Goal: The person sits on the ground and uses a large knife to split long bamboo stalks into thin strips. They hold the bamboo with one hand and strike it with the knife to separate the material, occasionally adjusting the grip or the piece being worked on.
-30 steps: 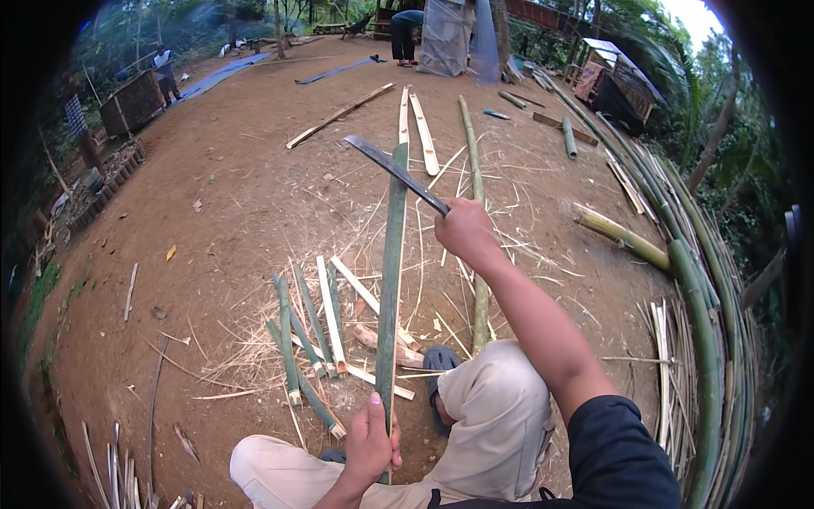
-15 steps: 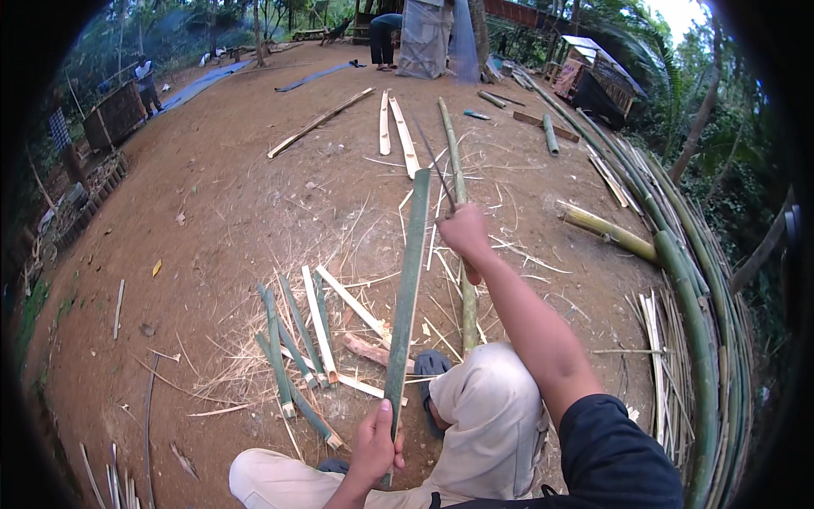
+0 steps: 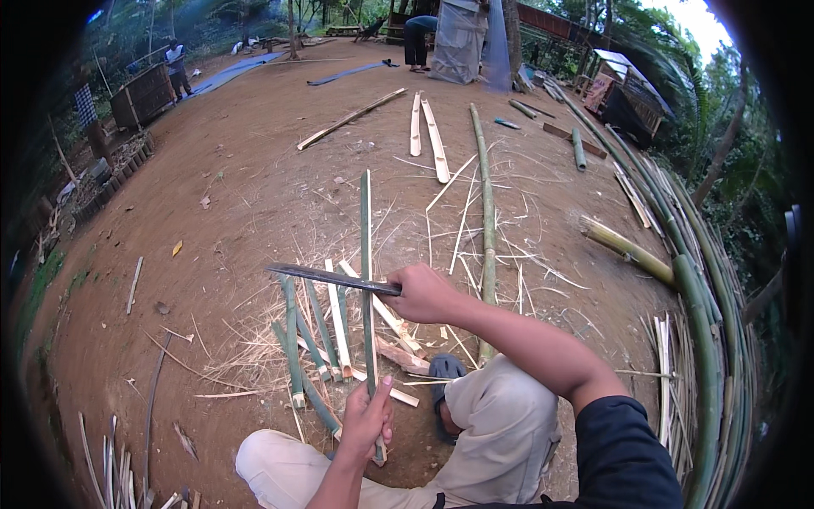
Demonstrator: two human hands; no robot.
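Over the dirt ground [image 3: 246,212], the left hand [image 3: 367,416] clasps a bamboo strip [image 3: 366,229] in its grip; the right hand [image 3: 424,294], grip clenched, holds a knife [image 3: 326,275] across it.

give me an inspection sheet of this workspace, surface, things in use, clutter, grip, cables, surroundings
surface: brown earth ground
job's things: narrow green bamboo strip; long dark blade crossing it in view, contact uncertain
clutter: cut bamboo pieces, pale shavings
grip: left hand closed around the strip's lower part; right hand closed at the blade's right end
cables: nothing seen
surroundings: bamboo poles at right; blue sheets, bending person and trees farther off
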